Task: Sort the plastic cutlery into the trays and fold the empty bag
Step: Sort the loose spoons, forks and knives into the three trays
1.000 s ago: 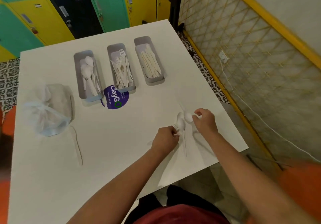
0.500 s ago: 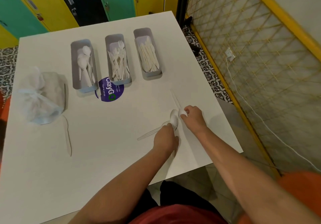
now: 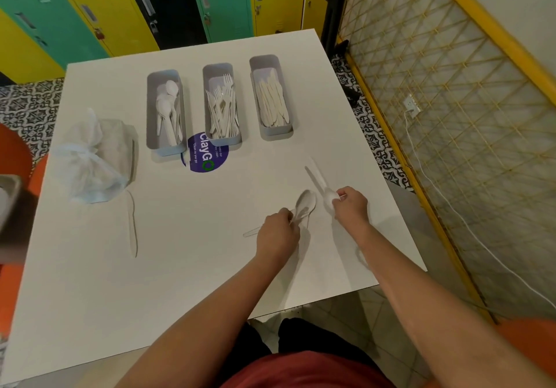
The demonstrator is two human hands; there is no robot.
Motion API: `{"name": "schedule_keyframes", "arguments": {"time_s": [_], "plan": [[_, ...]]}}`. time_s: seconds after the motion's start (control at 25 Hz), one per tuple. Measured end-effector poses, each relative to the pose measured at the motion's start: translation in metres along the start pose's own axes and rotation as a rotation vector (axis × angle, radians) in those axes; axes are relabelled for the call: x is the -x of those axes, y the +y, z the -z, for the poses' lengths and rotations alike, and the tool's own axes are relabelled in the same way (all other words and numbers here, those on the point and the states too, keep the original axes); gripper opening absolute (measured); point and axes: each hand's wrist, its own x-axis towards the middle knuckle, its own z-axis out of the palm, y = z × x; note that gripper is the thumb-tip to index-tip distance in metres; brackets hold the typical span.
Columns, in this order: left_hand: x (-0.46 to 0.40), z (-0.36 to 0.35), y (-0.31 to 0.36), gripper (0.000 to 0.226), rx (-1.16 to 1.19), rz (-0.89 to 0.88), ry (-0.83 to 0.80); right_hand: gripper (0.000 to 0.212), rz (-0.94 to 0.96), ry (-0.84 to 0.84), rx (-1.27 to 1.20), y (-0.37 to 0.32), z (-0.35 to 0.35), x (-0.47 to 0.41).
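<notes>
Plastic spoons [image 3: 305, 204] lay on the tabletop [image 3: 195, 267], near its right edge.
Left hand [image 3: 278, 232] pinched one handle; right hand [image 3: 350, 205] pinched another spoon's bowl [image 3: 329, 196]. Light, thin and probably slippery, they seemed best gripped mid-handle.

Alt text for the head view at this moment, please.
A person's left hand and right hand each grip a white plastic spoon low over a white table. Beyond stand three grey trays of spoons, forks and knives; a plastic bag lies left.
</notes>
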Motion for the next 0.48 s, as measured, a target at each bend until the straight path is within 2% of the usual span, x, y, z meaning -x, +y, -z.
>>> {"name": "schedule_keyframes", "arguments": {"time_s": [0.16, 0.48], "plan": [[-0.009, 0.026, -0.007, 0.018, 0.254, 0.046, 0.109, 0.016, -0.024, -0.017, -0.079, -0.024, -0.006, 0.002], [-0.028, 0.094, -0.027, 0.02, 0.555, 0.154, 0.316, 0.007, -0.03, -0.239, -0.023, -0.093, -0.05, 0.024]]}}
